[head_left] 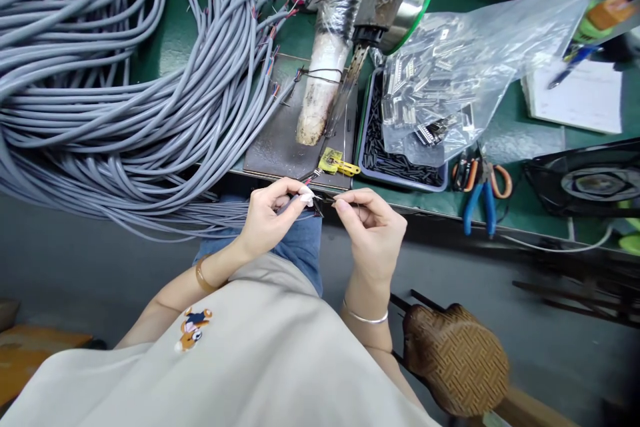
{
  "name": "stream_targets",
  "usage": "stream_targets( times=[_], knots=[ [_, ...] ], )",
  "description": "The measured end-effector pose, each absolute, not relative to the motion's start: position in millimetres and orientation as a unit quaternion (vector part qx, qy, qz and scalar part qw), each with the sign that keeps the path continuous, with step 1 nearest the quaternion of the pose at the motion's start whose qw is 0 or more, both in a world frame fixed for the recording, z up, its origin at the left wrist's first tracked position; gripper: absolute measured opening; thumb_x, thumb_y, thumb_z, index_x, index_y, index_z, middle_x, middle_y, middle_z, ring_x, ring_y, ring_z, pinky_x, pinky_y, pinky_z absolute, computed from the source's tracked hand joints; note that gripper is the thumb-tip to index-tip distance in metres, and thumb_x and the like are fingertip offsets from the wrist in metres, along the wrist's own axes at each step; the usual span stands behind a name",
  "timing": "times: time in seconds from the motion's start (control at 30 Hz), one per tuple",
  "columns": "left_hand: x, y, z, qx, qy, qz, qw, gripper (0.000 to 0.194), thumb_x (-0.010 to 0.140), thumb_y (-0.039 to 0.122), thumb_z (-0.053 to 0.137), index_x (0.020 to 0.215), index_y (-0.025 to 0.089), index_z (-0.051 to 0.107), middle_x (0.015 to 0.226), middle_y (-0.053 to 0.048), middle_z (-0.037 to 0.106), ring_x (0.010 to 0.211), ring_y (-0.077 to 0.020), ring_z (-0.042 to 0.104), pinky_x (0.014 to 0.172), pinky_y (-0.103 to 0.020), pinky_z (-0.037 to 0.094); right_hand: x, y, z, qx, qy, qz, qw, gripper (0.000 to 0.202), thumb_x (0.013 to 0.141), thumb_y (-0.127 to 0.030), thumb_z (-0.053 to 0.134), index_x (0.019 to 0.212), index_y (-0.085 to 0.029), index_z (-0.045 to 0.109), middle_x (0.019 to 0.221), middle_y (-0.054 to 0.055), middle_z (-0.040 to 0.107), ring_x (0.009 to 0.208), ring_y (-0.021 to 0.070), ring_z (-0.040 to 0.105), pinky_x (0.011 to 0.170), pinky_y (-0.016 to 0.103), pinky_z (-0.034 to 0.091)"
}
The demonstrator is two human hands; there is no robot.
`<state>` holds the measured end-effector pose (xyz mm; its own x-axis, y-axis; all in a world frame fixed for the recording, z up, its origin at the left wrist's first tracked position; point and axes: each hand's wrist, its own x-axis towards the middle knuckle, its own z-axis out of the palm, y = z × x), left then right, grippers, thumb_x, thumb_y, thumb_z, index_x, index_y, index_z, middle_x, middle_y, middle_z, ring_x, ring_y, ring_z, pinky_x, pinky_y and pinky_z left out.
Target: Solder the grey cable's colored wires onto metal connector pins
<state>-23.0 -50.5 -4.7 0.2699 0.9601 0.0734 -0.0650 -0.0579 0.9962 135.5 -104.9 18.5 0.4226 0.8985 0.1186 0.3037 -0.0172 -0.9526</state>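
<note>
At the bench's front edge, my left hand (273,217) pinches a small white piece (307,199) between thumb and fingertips; its kind is too small to tell. Just to the right, my right hand (374,230) is closed, thumb against forefinger, on a thin dark wire (327,199). The fingertips of both hands are close together but apart. Right above them lies a small yellow tool (337,162) on a dark board (280,140). Loose coloured wire ends show between the hands and the board.
Bundled grey cables (150,107) fill the left side. A wrapped hose with a white end (320,93) hangs over the board. Right of it are a tray of black sleeves (395,167), a clear bag of metal connectors (450,67), pliers (481,197) and a fan (590,177). A stool (457,360) stands below.
</note>
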Motion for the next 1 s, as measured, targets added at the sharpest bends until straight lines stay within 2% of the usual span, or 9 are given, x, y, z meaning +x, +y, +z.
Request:
stream_targets(
  times=[0.2, 0.33, 0.47, 0.57, 0.63, 0.7, 0.8, 0.87, 1.0],
  knots=[
    [-23, -52, -5, 0.602, 0.376, 0.443, 0.548, 0.012, 0.092, 0.024, 0.067, 0.091, 0.013, 0.072, 0.078, -0.003, 0.072, 0.057, -0.0063, 0.058, 0.053, -0.016, 0.045, 133, -105, 17, -0.654, -0.486, 0.274, 0.51, 0.014, 0.089, -0.032, 0.073, 0.082, -0.02, 0.074, 0.077, 0.001, 0.067, 0.058, 0.0088, 0.046, 0.052, 0.025, 0.035],
    [-24, -54, -8, 0.614, 0.317, 0.443, 0.572, 0.024, 0.091, 0.012, 0.059, 0.114, 0.016, 0.066, 0.105, -0.008, 0.076, 0.086, -0.0113, 0.074, 0.068, -0.014, 0.054, 133, -105, 23, -0.648, -0.545, 0.255, 0.468, 0.011, 0.091, -0.027, 0.07, 0.083, -0.02, 0.073, 0.078, -0.001, 0.068, 0.053, 0.0069, 0.037, 0.051, 0.026, 0.032],
    [-28, -54, -9, 0.642, 0.287, 0.412, 0.579, 0.026, 0.094, 0.011, 0.056, 0.119, 0.018, 0.061, 0.111, -0.01, 0.076, 0.098, -0.013, 0.077, 0.072, -0.014, 0.056, 139, -108, 31, -0.633, -0.623, 0.228, 0.399, 0.014, 0.094, -0.026, 0.067, 0.083, -0.021, 0.074, 0.081, 0.001, 0.072, 0.053, 0.0081, 0.042, 0.055, 0.027, 0.037],
    [-31, -54, -7, 0.691, 0.265, 0.409, 0.535, 0.023, 0.097, 0.013, 0.057, 0.118, 0.016, 0.066, 0.113, -0.012, 0.078, 0.103, -0.0153, 0.077, 0.077, -0.018, 0.059, 148, -108, 36, -0.644, -0.625, 0.199, 0.394, 0.011, 0.095, -0.03, 0.068, 0.094, -0.023, 0.076, 0.075, -0.001, 0.071, 0.051, 0.0081, 0.041, 0.053, 0.026, 0.036],
    [-32, -54, -7, 0.731, 0.252, 0.422, 0.473, 0.018, 0.099, 0.014, 0.059, 0.112, 0.016, 0.071, 0.108, -0.011, 0.08, 0.1, -0.0162, 0.077, 0.083, -0.022, 0.06, 155, -105, 39, -0.664, -0.595, 0.168, 0.42, 0.02, 0.093, -0.034, 0.071, 0.109, -0.024, 0.075, 0.073, -0.003, 0.07, 0.047, 0.007, 0.033, 0.05, 0.026, 0.033],
    [-31, -56, -8, 0.765, 0.238, 0.445, 0.4, 0.014, 0.099, 0.015, 0.06, 0.105, 0.017, 0.072, 0.1, -0.009, 0.082, 0.093, -0.0162, 0.078, 0.084, -0.024, 0.061, 159, -100, 43, -0.677, -0.58, 0.163, 0.423, 0.027, 0.091, -0.036, 0.073, 0.114, -0.023, 0.074, 0.075, -0.003, 0.07, 0.046, 0.0062, 0.029, 0.048, 0.026, 0.032],
    [-30, -58, -11, 0.801, 0.224, 0.461, 0.31, 0.013, 0.099, 0.013, 0.059, 0.104, 0.017, 0.07, 0.094, -0.007, 0.081, 0.086, -0.0153, 0.078, 0.078, -0.021, 0.06, 161, -92, 47, -0.663, -0.602, 0.237, 0.376, 0.019, 0.091, -0.036, 0.071, 0.101, -0.022, 0.079, 0.073, -0.002, 0.071, 0.047, 0.0062, 0.036, 0.05, 0.025, 0.036],
    [-29, -58, -13, 0.817, 0.22, 0.461, 0.266, 0.013, 0.099, 0.012, 0.058, 0.105, 0.017, 0.068, 0.094, -0.007, 0.081, 0.084, -0.0147, 0.078, 0.075, -0.02, 0.058, 159, -90, 46, -0.646, -0.596, 0.298, 0.372, 0.019, 0.093, -0.037, 0.069, 0.1, -0.022, 0.08, 0.075, 0.0, 0.073, 0.05, 0.0072, 0.045, 0.051, 0.024, 0.04],
    [-28, -55, -13, 0.82, 0.215, 0.477, 0.233, 0.016, 0.1, 0.012, 0.054, 0.103, 0.02, 0.068, 0.104, -0.008, 0.08, 0.088, -0.0129, 0.078, 0.073, -0.018, 0.057, 156, -90, 35, -0.628, -0.502, 0.382, 0.456, 0.025, 0.089, -0.044, 0.073, 0.099, -0.023, 0.081, 0.085, 0.004, 0.078, 0.065, 0.0138, 0.068, 0.062, 0.027, 0.056]
  ],
)
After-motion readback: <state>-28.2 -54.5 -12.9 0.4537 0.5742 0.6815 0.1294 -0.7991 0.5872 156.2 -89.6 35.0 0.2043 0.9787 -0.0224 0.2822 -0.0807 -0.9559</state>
